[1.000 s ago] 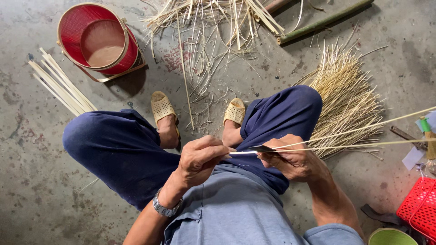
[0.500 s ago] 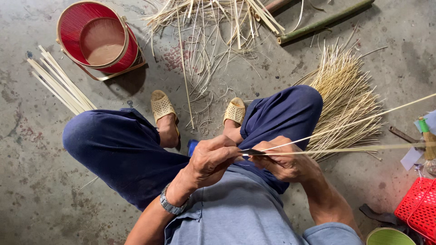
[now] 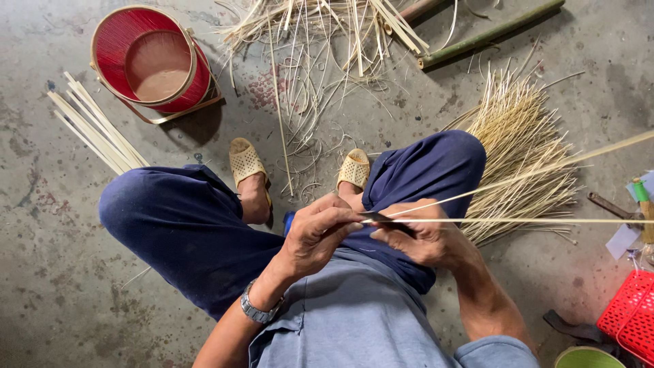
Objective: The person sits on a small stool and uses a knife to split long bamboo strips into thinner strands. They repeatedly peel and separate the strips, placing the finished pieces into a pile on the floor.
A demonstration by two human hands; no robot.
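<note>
I see my left hand pinching the near end of the bamboo strip while my right hand grips a dark knife blade at its split, the strip's long axis running rightward past my knee.

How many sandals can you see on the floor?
2. One woven tan sandal is on the foot by the left knee; the other sandal is just right of it, beside the right knee. Both sit below the scattered strips.

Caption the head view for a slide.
Seated person's left hand and right hand split a thin bamboo strip with a knife.
</note>
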